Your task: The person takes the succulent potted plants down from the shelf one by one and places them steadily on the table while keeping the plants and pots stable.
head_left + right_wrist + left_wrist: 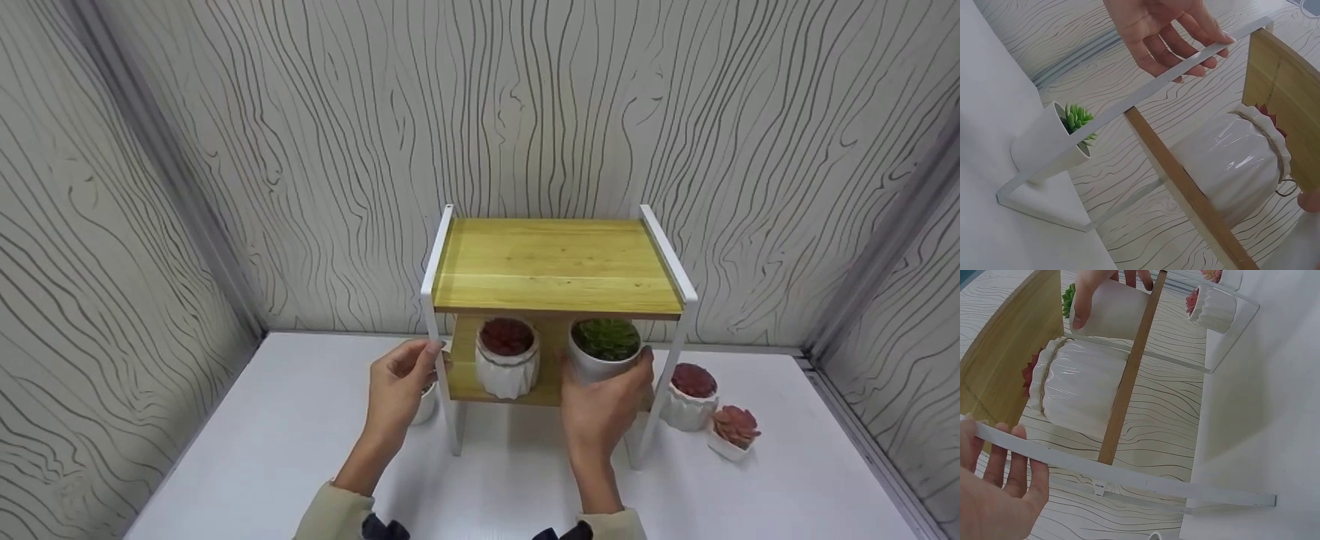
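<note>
My left hand [397,386] holds the white left post [444,375] of a small two-tier shelf, thumb in front and fingers behind. Within the lower tier, my right hand [604,405] grips a white pot [592,366] with a green succulent, at the right end of the wooden lower board [465,391]. In the left wrist view the right thumb lies along the wall of this smooth pot [1112,312]. To its left, a ribbed white pot [508,375] with a dark red succulent and twine round its neck stands on the same board.
The wooden top board [559,262] lies over both hands' work. Right of the shelf stand a ribbed pot [688,409] with a red succulent and a small pot [727,448] with a pink one. Another green-succulent pot [1044,146] stands outside the left post. A patterned wall [555,112] rises behind.
</note>
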The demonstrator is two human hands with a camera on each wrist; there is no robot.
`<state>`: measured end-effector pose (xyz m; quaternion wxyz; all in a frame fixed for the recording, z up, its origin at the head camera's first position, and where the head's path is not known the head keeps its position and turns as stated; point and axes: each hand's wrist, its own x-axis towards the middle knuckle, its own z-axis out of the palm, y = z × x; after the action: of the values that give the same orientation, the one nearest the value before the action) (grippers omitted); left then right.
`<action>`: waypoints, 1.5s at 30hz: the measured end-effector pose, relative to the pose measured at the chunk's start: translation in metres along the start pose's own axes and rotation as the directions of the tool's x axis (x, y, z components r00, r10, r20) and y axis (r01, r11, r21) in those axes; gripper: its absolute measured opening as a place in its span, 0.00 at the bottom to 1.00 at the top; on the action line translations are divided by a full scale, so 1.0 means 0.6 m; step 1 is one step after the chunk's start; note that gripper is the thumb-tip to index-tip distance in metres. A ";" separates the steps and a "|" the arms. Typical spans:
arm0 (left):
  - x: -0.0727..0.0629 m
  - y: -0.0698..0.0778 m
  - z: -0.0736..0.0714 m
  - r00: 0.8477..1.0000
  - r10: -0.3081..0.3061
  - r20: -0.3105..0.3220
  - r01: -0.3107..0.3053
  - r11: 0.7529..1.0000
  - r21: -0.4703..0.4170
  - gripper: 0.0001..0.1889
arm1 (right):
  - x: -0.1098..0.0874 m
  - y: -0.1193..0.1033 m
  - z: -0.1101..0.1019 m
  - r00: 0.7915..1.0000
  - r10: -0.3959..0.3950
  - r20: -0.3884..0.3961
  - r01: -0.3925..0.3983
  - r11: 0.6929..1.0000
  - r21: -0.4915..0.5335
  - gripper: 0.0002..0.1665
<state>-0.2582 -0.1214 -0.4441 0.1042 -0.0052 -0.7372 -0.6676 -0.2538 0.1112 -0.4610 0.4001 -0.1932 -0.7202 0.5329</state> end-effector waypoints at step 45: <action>0.000 0.001 0.001 1.000 0.017 0.017 -0.017 0.999 -0.033 0.16 | 0.010 0.000 0.047 0.984 0.025 -0.174 -0.015 0.998 0.054 0.59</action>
<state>-0.2581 -0.1209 -0.4438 0.1034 -0.0189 -0.7268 -0.6788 -0.2794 0.0985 -0.4619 0.4614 -0.2357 -0.6660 0.5367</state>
